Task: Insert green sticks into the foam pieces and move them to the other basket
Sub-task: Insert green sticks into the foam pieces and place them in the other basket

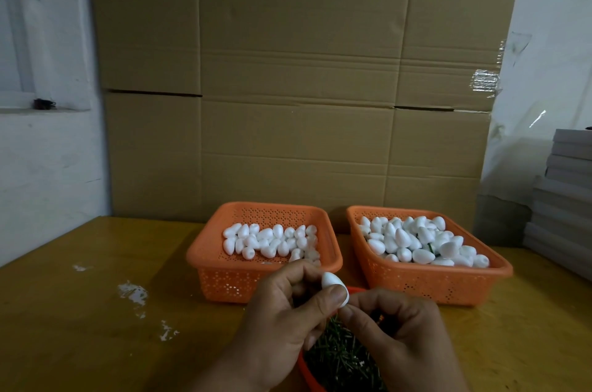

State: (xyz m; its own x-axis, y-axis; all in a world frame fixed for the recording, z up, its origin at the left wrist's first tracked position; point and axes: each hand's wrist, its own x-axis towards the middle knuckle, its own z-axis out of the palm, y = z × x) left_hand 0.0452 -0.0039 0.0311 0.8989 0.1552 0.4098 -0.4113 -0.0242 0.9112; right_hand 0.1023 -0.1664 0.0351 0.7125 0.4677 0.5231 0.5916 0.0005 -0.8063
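My left hand (pixel 282 314) pinches a white egg-shaped foam piece (pixel 331 283) between thumb and fingers, above a small orange tray (pixel 307 374) full of green sticks (pixel 339 356). My right hand (pixel 394 327) has its fingertips curled against the lower end of that foam piece; any stick between them is hidden. Behind, the left orange basket (pixel 224 276) holds plain foam pieces. The right orange basket (pixel 426 282) holds foam pieces with green sticks showing among them.
The baskets stand on a yellow-brown table (pixel 96 311) with white paint flecks (pixel 133 292) at the left. A large cardboard sheet (pixel 298 87) stands behind. Grey stacked boards (pixel 563 199) sit at the right edge.
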